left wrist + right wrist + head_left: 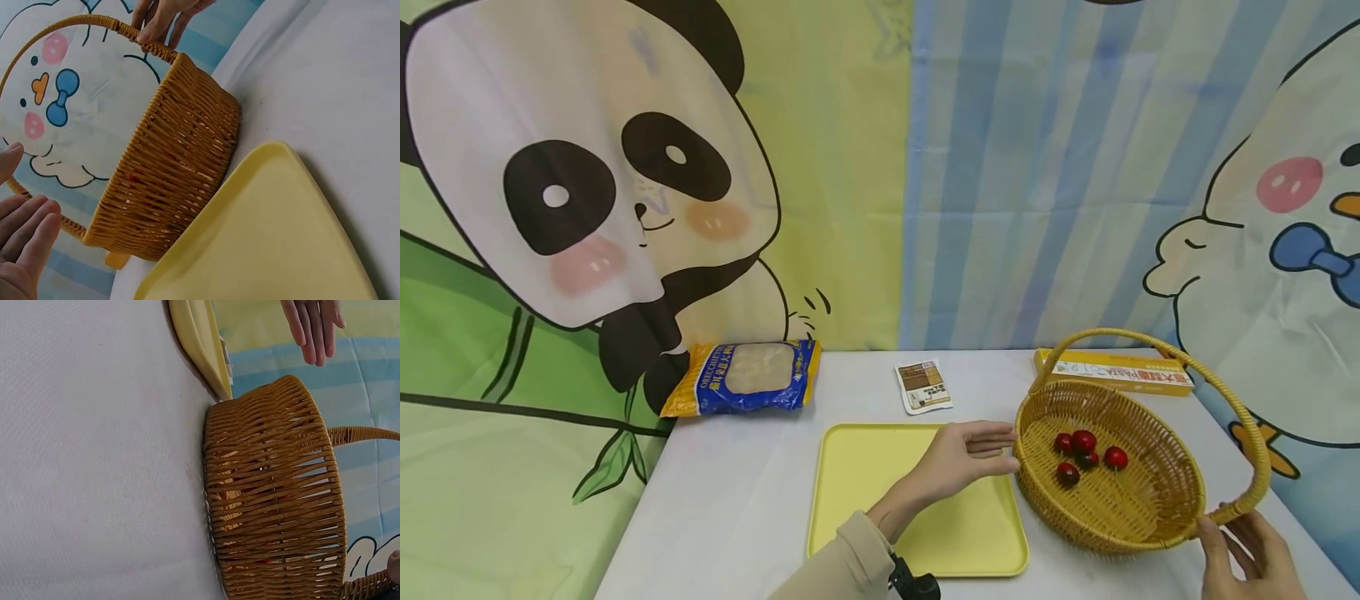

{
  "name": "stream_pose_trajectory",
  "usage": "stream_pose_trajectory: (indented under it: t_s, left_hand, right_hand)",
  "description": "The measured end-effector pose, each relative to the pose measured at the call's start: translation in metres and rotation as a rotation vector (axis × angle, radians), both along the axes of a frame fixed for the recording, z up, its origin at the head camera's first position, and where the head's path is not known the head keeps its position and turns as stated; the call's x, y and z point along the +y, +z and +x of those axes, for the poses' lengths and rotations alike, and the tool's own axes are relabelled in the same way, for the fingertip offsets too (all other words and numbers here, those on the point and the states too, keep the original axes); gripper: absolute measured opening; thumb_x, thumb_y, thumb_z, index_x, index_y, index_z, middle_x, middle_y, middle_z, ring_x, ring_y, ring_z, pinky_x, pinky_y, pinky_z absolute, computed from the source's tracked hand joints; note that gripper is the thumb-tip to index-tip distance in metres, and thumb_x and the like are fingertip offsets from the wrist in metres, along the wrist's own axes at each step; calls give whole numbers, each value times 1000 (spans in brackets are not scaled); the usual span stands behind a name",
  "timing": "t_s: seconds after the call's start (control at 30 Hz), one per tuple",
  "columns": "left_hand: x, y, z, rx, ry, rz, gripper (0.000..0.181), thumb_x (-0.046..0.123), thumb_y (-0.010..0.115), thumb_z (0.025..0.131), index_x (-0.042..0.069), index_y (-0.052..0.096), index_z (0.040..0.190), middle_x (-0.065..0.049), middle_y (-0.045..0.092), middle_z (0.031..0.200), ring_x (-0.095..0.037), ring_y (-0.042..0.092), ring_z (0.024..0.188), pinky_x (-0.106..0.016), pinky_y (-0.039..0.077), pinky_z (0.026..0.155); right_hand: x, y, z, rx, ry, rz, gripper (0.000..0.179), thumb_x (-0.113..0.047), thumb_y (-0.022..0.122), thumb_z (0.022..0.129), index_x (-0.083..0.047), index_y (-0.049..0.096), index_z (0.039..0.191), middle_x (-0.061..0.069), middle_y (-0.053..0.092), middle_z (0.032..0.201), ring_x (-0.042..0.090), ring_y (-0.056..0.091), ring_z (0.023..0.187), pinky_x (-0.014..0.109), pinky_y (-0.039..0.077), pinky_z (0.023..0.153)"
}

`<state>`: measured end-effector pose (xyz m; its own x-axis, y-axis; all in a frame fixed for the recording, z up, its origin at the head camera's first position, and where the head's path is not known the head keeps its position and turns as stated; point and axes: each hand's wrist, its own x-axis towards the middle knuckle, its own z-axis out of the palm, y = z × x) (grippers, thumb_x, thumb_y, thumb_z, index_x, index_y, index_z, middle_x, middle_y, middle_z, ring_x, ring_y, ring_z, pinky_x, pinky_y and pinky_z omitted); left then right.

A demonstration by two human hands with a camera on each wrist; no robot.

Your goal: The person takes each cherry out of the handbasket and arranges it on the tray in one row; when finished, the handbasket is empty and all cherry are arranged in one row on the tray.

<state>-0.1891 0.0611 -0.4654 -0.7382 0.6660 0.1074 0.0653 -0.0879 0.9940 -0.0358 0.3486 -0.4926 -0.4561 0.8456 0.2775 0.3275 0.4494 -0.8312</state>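
Five dark red cherries (1086,459) lie in a wicker basket (1075,521) at the lower right of the head view, where the right hand (1255,554), in the bottom right corner, grips the near foot of the tall handle (1221,390). The left hand (958,457), fingers extended and holding nothing, reaches from lower centre to just beside the basket's left rim, above a yellow tray (955,533). Farther back on the white table (722,500) are a blue and yellow bag (752,379) left of centre, a small packet (923,387) at centre and a yellow box (1120,372) behind the basket. The left wrist view has the basket tilted across the middle, the right hand's fingers around its handle at top, the left hand at lower left and the tray at bottom. From the right wrist, the basket fills the right half, the left hand appears at upper right, and only a sliver of the right hand shows at the right edge.
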Motion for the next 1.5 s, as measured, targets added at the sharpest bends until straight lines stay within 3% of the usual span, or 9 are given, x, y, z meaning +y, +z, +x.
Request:
stream_pose_trajectory:
  t_s: [0.13,0.3,0.63,0.97,1.17,1.33,1.5]
  left_hand:
    - [13,0,-5,-18,12,-5,46,18,77,97,12,66,141,0,73,132,-17,70,122,-22,58,93]
    - [30,-3,-9,-11,30,-25,44,18,78,96,12,68,138,0,76,126,-2,72,108,-21,59,89]
    - [58,-4,-12,33,16,-108,43,21,79,95,12,70,136,-2,76,126,2,71,102,-18,58,86]
    - [83,7,-15,134,30,-294,40,22,83,92,15,74,130,2,78,116,4,69,93,-17,57,83]
    - [94,8,-15,197,6,-386,43,24,85,90,12,73,130,2,78,116,5,69,94,-15,55,85]
    - [102,8,-18,310,-28,-513,47,29,85,90,13,72,132,6,77,119,5,69,98,-13,54,85]
    - [112,7,-21,425,-35,-637,47,31,86,89,15,73,132,9,76,119,6,68,98,-11,52,82]
  right_hand:
    - [-4,4,-2,10,4,29,53,-23,53,109,-13,41,160,25,53,152,37,46,148,40,38,123]
    - [-5,3,-2,5,-7,31,53,-21,52,110,-13,41,161,24,52,153,37,46,148,41,39,122]
    - [0,-4,-2,46,1,34,52,-23,56,108,-16,45,158,21,54,149,30,48,147,35,42,120]
    - [0,-6,-2,76,-4,40,51,-22,60,107,-13,49,156,17,56,143,14,51,139,32,44,118]
    - [1,-8,-1,53,-13,23,53,-22,56,108,-16,44,159,21,53,151,25,49,146,33,42,120]
    - [-1,-5,1,54,-5,17,54,-22,56,108,-17,43,160,20,52,153,28,48,148,30,41,120]
    - [0,-6,0,85,2,43,52,-21,58,107,-17,46,158,20,55,148,16,50,143,25,42,117]
